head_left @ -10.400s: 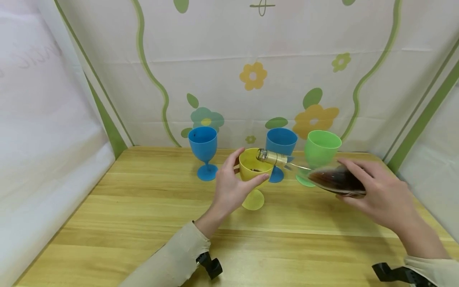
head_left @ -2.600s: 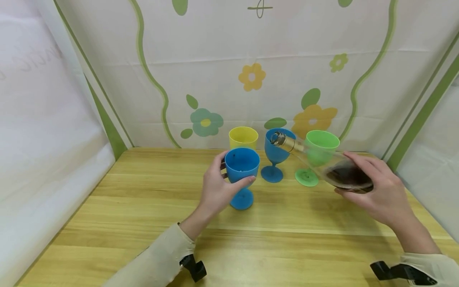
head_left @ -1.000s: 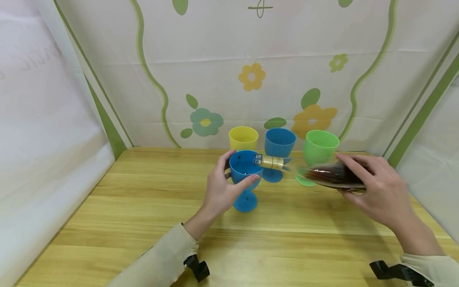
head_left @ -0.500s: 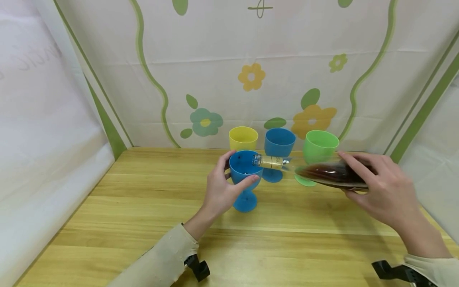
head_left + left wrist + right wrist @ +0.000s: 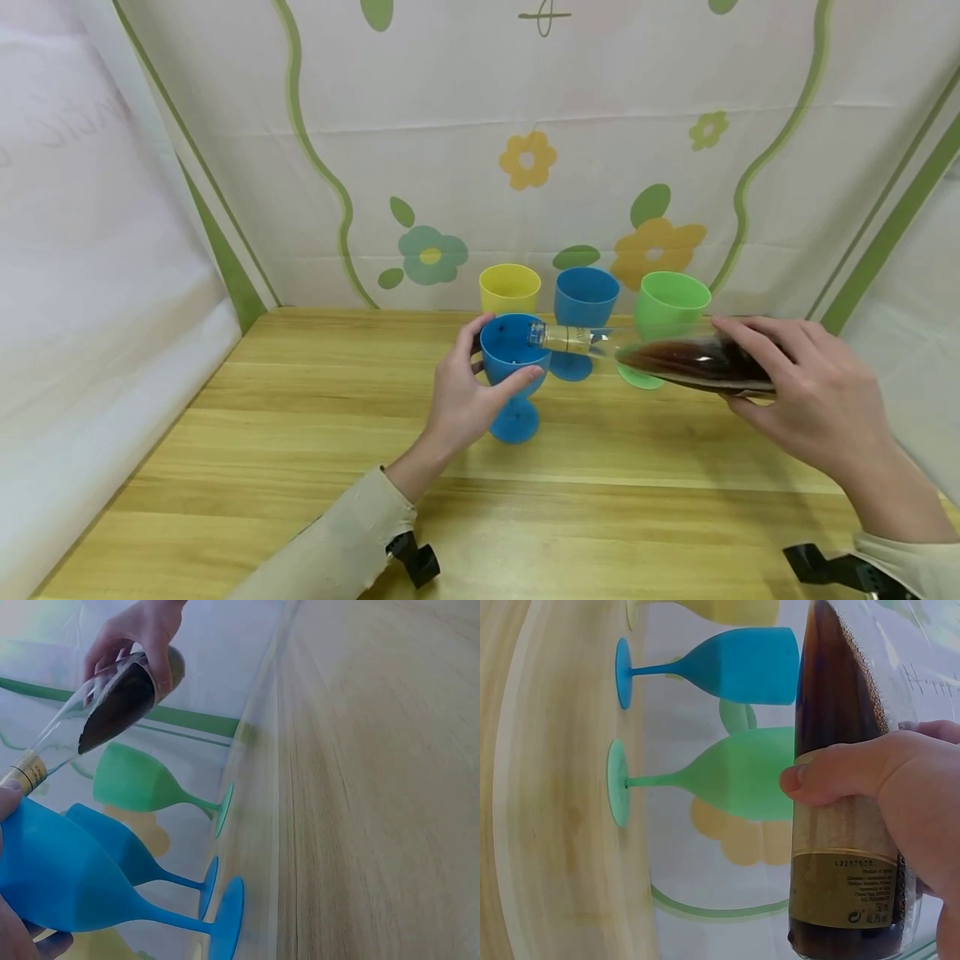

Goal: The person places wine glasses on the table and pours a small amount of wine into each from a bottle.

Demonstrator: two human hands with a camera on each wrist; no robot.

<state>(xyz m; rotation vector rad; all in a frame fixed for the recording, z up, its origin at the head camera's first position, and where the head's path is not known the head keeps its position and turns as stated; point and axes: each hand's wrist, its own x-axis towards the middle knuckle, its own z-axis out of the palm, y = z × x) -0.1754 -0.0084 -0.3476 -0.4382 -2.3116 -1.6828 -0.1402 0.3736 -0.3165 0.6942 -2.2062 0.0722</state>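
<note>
Head view shows the left hand [image 5: 461,396] wrapped around the bowl of the near blue goblet [image 5: 513,358], thumb on one side and fingers on the other, steadying it on the table [image 5: 300,467]. The right hand [image 5: 813,396] grips the glass bottle [image 5: 675,360] by its fat end, tipped almost flat so the gold-foiled neck sits over the goblet's rim. Dark liquid pools in the bottle's body; whether any is flowing, I cannot tell. Behind stand a yellow goblet [image 5: 510,289], a second blue goblet [image 5: 586,302] and a green goblet [image 5: 670,307], well apart from the hands.
</note>
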